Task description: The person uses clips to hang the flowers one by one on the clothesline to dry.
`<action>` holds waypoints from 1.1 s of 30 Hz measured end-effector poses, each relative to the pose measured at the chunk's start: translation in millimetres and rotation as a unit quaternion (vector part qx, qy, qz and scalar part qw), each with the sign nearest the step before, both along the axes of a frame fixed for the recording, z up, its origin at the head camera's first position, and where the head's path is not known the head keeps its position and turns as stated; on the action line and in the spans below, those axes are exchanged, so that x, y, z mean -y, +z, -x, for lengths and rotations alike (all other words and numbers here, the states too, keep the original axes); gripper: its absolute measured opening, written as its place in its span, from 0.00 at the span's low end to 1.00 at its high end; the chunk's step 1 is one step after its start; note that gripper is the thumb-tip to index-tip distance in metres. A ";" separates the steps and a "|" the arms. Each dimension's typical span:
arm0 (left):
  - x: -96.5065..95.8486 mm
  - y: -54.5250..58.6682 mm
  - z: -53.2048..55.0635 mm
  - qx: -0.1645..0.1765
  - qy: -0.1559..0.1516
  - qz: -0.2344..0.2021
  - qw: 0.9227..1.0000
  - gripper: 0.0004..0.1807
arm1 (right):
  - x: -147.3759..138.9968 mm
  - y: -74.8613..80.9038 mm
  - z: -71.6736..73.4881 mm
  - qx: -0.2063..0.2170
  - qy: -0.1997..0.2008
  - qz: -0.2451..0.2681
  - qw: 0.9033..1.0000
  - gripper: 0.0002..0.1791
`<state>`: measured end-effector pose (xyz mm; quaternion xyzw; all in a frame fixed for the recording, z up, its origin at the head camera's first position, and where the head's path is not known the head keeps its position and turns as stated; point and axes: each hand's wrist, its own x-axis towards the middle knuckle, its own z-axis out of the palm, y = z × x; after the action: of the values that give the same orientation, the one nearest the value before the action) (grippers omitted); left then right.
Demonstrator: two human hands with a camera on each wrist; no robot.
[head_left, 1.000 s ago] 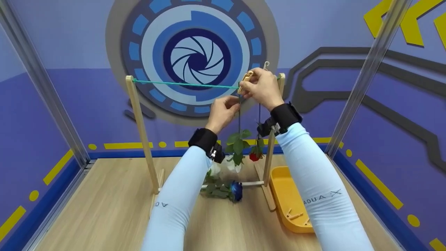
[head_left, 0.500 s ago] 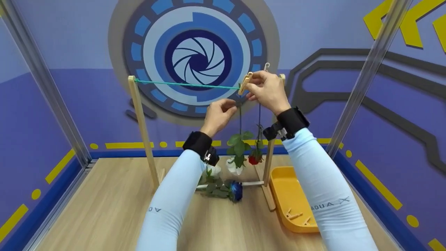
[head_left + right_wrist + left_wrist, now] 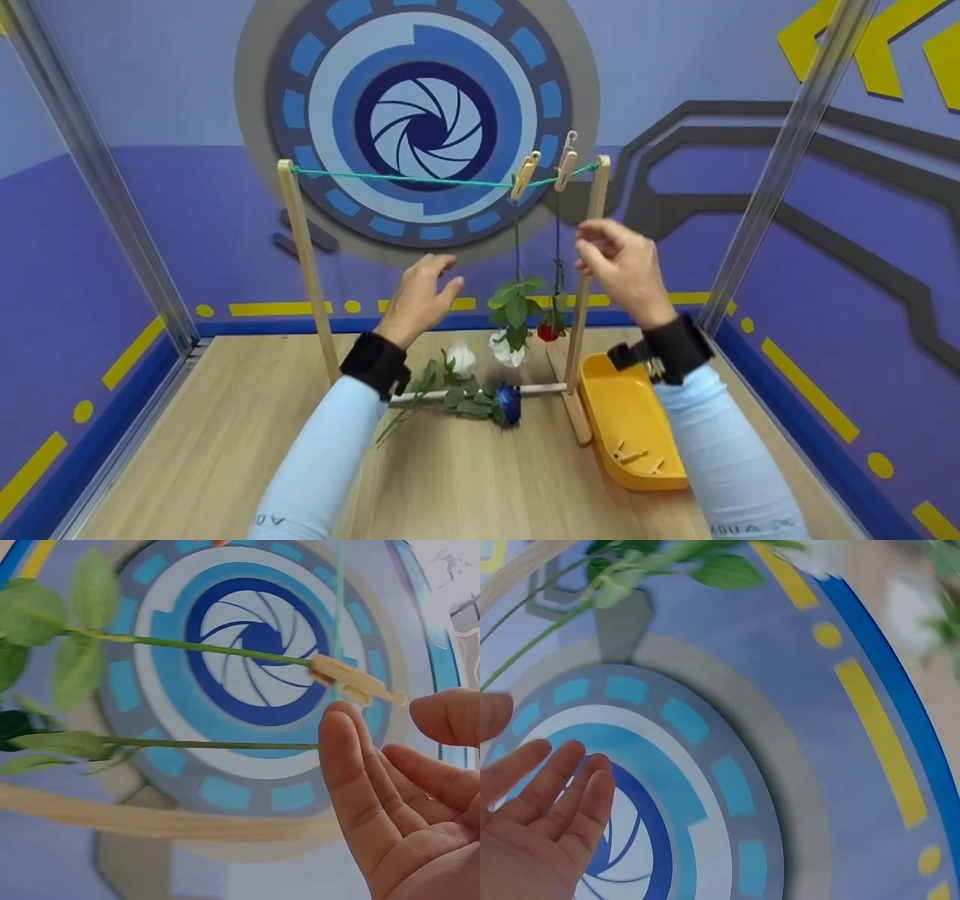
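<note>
Facing a wooden frame on the worktop (image 3: pixel 255 450), we hold both hands raised with nothing in them. Our left hand (image 3: pixel 420 296) is loosely spread, its thumb apart from the fingers, well to the left of the hanging flowers. Our right hand (image 3: pixel 624 268) has relaxed, gently bent fingers and sits by the right post (image 3: pixel 597 201), touching neither clothespin.

Between that post and the left post (image 3: pixel 306 255) runs a green string (image 3: pixel 405 178), and two clothespins sit on it toward the right end. From the yellowish clothespin (image 3: pixel 526 177) hangs a white rose (image 3: pixel 508 350), head down, its leaves just above the bloom. Beside it, under the paler clothespin (image 3: pixel 566 172), a red rose (image 3: pixel 550 331) hangs head down too, nearer the right post.

Below, we see a second white rose (image 3: pixel 460 361) and a blue rose (image 3: pixel 510 405) lying by the frame's low rail (image 3: pixel 546 388). To the right of the frame stands a yellow tray (image 3: pixel 637 416), with a few more clothespins (image 3: pixel 636 456) toward its near end.
</note>
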<state>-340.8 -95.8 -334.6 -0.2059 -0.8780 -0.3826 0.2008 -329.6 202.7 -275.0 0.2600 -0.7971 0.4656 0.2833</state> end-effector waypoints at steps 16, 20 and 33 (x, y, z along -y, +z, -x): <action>18.6 -70.0 -51.0 -0.061 0.017 0.115 0.991 0.28 | -19.6 -136.8 -38.4 0.063 -0.070 -0.067 0.993 0.12; 14.8 -80.0 -60.1 -0.071 0.024 0.120 0.990 0.28 | -19.6 -156.5 -50.1 0.060 -0.084 -0.074 0.992 0.12; -5.0 -132.2 -93.7 -0.045 0.078 0.076 0.993 0.30 | -17.6 -200.6 -81.8 0.079 -0.121 -0.079 0.986 0.15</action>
<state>-247.1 -90.8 -466.8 -0.1684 -0.9080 -0.2882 0.2533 -247.9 220.3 -475.7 0.1458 -0.8767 0.3824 0.2526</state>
